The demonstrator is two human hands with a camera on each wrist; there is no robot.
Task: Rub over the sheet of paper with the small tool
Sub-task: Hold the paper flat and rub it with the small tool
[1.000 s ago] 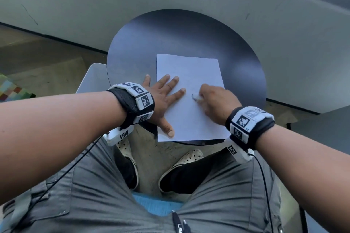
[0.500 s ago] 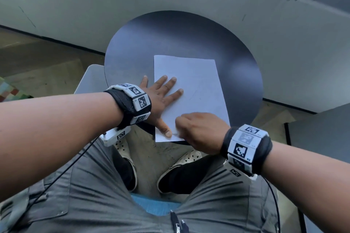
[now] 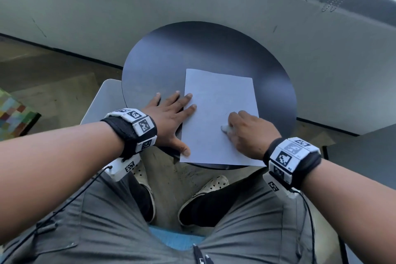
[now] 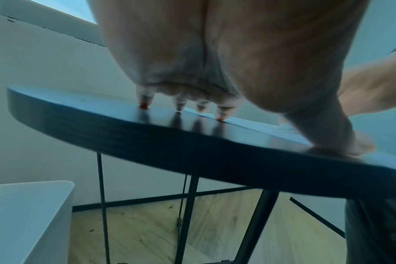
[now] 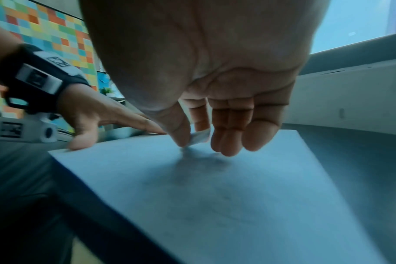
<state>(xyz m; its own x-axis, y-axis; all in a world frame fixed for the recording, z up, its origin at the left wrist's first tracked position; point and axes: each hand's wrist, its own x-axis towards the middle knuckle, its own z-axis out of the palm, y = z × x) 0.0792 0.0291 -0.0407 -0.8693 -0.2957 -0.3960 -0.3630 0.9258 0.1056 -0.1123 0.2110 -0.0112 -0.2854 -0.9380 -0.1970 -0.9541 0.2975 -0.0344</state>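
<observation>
A white sheet of paper [image 3: 216, 118] lies on the round dark table [image 3: 192, 53], with faint pencil marks on it. My left hand [image 3: 171, 113] lies flat with spread fingers on the sheet's left edge and the table, thumb on the near left corner. My right hand [image 3: 246, 133] pinches a small white eraser [image 3: 225, 128] between thumb and forefinger and presses it onto the middle right of the sheet. In the right wrist view the eraser [image 5: 200, 137] touches the paper [image 5: 237, 196] under the thumb, and the left hand [image 5: 106, 117] shows beyond. In the left wrist view the fingertips [image 4: 180, 105] press the tabletop [image 4: 147, 135].
A grey wall [image 3: 150, 6] curves behind the table. A pale seat [image 3: 100, 100] stands left of the table. My feet in white perforated shoes [image 3: 205, 191] rest on the floor below the table's near edge. A colourful checked object [image 3: 12, 113] sits at far left.
My right hand has moved with the eraser from the sheet's near edge up and right to its middle right. The left hand has slid slightly left, staying flat on the sheet's edge.
</observation>
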